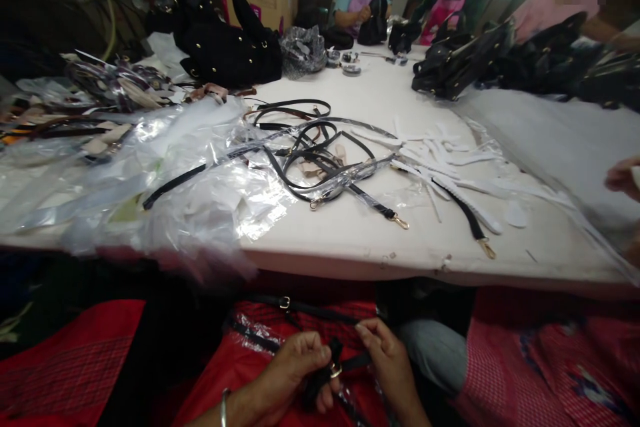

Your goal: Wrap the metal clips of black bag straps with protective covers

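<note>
Below the table edge, over my red checked lap, my left hand [295,367] and my right hand [387,360] both pinch a black strap [350,361] with a small gold ring at its end. The fingers of both hands are closed around it. More of the same strap [300,307], partly wrapped in clear plastic and fitted with a buckle, runs across my lap just above the hands. On the white table [350,240] lies a tangle of black straps [310,153] with gold clasps.
Crumpled clear plastic wrappers [165,180] cover the table's left side. White paper strips [450,167] lie to the right. Black handbags [225,47] stand at the back. Other people sit at the far end, and a person's fingers [623,177] show at the right edge.
</note>
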Available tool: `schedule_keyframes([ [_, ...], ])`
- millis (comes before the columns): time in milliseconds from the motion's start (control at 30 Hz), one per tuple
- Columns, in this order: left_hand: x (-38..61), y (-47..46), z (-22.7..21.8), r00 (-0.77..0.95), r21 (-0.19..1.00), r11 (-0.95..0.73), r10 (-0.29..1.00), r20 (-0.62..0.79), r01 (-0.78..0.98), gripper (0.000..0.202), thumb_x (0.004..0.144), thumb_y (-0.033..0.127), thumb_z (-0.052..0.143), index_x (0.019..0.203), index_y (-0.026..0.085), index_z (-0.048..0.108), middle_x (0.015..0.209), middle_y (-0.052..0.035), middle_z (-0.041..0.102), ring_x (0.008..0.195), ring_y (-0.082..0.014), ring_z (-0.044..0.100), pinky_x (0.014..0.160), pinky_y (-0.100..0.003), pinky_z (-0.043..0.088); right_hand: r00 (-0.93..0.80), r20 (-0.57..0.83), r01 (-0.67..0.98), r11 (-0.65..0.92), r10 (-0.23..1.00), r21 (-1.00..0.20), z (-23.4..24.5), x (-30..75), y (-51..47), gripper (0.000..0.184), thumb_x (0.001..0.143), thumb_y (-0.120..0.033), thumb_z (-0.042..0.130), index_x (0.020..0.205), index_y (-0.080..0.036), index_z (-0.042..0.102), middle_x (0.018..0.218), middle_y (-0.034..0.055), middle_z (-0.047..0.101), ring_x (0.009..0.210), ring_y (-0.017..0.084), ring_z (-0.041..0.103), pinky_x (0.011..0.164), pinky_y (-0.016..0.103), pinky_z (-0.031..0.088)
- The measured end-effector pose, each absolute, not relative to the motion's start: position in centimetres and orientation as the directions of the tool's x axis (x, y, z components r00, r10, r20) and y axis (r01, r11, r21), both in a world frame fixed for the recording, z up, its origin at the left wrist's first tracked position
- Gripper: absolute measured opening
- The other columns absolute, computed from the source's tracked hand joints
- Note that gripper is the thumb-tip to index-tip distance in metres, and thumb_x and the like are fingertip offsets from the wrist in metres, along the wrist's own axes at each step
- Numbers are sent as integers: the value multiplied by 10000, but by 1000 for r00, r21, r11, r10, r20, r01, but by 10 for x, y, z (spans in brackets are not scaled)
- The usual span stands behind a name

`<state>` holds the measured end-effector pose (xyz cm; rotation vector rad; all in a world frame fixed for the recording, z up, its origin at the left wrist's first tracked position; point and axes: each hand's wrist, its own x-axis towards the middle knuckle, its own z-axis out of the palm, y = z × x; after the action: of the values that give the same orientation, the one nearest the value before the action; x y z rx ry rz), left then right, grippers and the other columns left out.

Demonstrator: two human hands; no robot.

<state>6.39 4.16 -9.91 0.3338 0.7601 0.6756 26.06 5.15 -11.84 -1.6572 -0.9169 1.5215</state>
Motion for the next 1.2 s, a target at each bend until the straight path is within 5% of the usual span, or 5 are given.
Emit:
schedule_keyframes([
  [500, 58, 32, -110, 542, 473, 773, 634, -552, -423, 325, 765, 233, 703, 822, 193, 386, 827, -135, 744, 574, -261, 729, 432, -258, 543, 88, -500, 94, -507, 862, -857, -119, 257, 47, 406, 805, -586, 658, 815, -182, 622, 505, -84, 402, 432, 75, 373, 418, 181, 289],
  [733, 57, 37, -106, 481, 589, 723, 686, -546, -362, 311, 771, 290, 709, 888, 165, 449, 781, -94, 715, 509, -117, 630, 440, -159, 416, 132, -506, 48, -516, 852, -855, -120, 267, 49, 382, 801, -576, 666, 839, -198, 629, 577, -42, 572, 487, 109, 498, 444, 188, 373],
  [933, 47, 35, -123, 425, 664, 683, 721, -547, -304, 504, 592, 263, 849, 935, 184, 488, 768, 19, 643, 547, -80, 553, 517, -187, 447, 191, -515, 60, -534, 835, -843, -125, 288, 53, 426, 799, -602, 650, 930, -197, 654, 720, 14, 726, 693, 216, 674, 628, 260, 514],
  [1200, 44, 30, -124, 317, 754, 625, 770, -553, -204, 318, 713, 305, 769, 837, 177, 506, 644, 59, 564, 511, -71, 513, 503, -179, 364, 249, -513, 68, -543, 821, -837, -128, 286, 51, 471, 745, -626, 677, 916, -187, 702, 721, 24, 739, 677, 239, 695, 594, 283, 536],
])
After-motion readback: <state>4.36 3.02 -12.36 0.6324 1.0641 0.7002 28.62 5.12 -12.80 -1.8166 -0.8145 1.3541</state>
